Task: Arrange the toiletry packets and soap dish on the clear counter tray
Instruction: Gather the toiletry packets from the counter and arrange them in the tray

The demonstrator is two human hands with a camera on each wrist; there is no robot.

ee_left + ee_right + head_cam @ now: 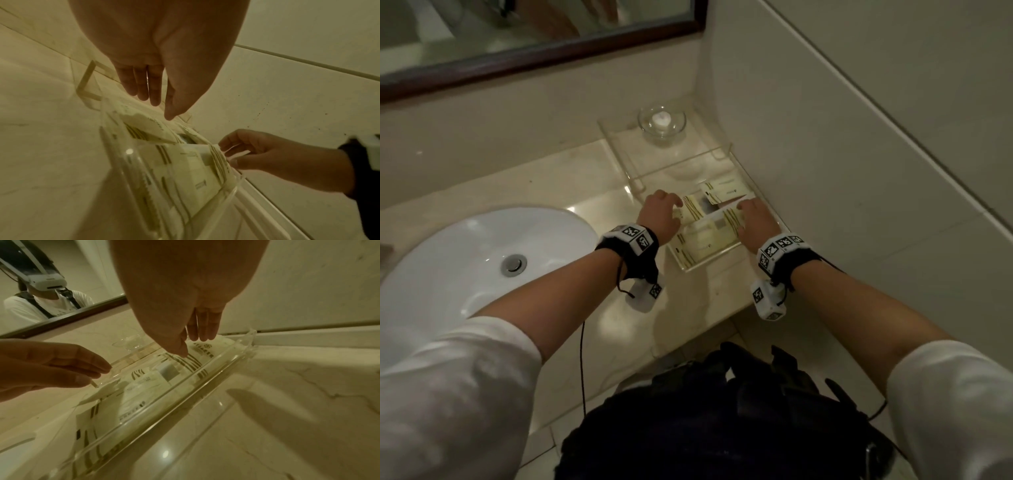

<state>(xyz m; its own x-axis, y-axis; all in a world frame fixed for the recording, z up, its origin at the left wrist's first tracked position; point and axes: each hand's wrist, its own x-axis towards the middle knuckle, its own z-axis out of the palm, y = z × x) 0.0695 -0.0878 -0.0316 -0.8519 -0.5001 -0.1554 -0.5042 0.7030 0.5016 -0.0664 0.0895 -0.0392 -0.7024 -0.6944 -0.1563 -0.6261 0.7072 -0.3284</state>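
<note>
A clear acrylic tray (pixel 619 154) lies along the counter in the wall corner. At its far end stands a glass soap dish (pixel 661 121) with a white soap in it. Several cream, striped toiletry packets (pixel 705 246) overlap in the tray's near end. My left hand (pixel 661 210) reaches over the tray's left wall (pixel 131 162) and pinches the corner of one packet (pixel 693 209) between thumb and fingers. My right hand (pixel 756 219) pinches the right edge of another packet (pixel 726 221); its thumb tip rests on the printed stripes (pixel 191 361). One more packet (pixel 726 192) lies just beyond the hands.
A white sink basin (pixel 465 260) with a metal drain sits to the left. A dark-framed mirror (pixel 534 51) hangs behind, and a tiled wall (pixel 859 137) closes the right side. The counter's front edge (pixel 688 329) is close to my body.
</note>
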